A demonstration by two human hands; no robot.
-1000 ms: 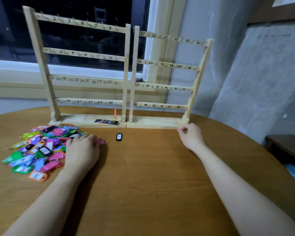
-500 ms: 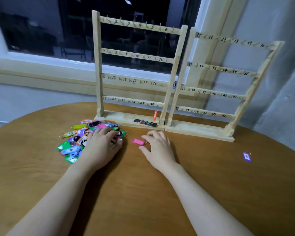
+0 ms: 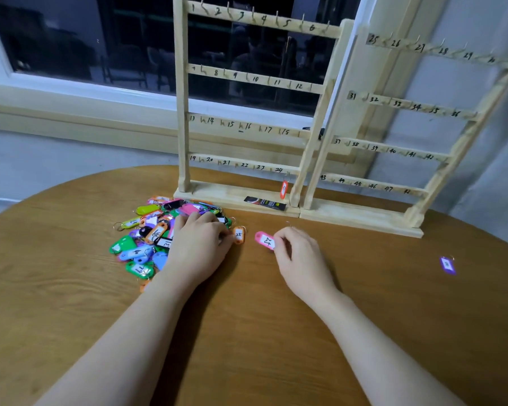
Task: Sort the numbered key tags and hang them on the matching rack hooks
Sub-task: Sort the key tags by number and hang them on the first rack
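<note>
Head view: barely started. Two wooden racks stand side by side at the far edge of the round table (image 3: 71, 288), the left rack (image 3: 182, 112) numbered 1 to 24, the right rack (image 3: 417, 212) from 25 up into the forties. Nearly every hook is bare; only one red-orange tag (image 3: 284, 189) hangs, under the 24 hook at the left rack's lower right. The pile of coloured key tags (image 3: 143, 244) lies just near of the left rack's base, unsorted. Left hand (image 3: 198, 244) rests over the pile's right side, fingers curled down onto the tags, tips at an orange tag (image 3: 238, 235) marked 25; whether it actually pinches that one I cannot tell. Right hand (image 3: 301, 256) pinches a pink tag (image 3: 265, 240), apparently marked 24 or 27, fingertips clamped on its right end, just above the table. A purple tag (image 3: 447, 265) lies alone, well to the right. Judgement: almost all sorting and hanging remains.
</note>
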